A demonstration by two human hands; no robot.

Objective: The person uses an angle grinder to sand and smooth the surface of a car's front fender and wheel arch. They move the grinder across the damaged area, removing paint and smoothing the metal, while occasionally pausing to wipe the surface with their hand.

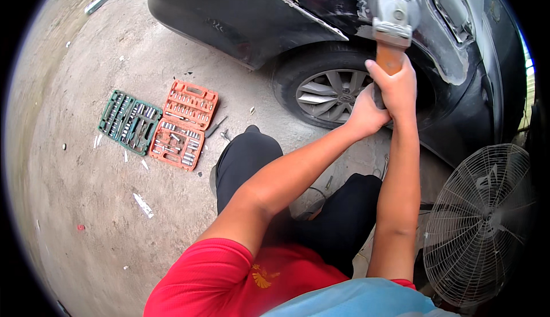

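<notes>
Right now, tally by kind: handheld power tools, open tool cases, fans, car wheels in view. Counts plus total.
Angle grinder: 1
Open socket-set cases, one green case and one orange case: 2
Wire-caged fan: 1
Alloy car wheel: 1
Total: 5

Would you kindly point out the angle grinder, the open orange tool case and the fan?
Angle grinder (391,53): head view, on its orange body.
Orange tool case (188,125): head view, on the hinge edge.
Fan (488,216): head view, middle of its wire guard.
</notes>
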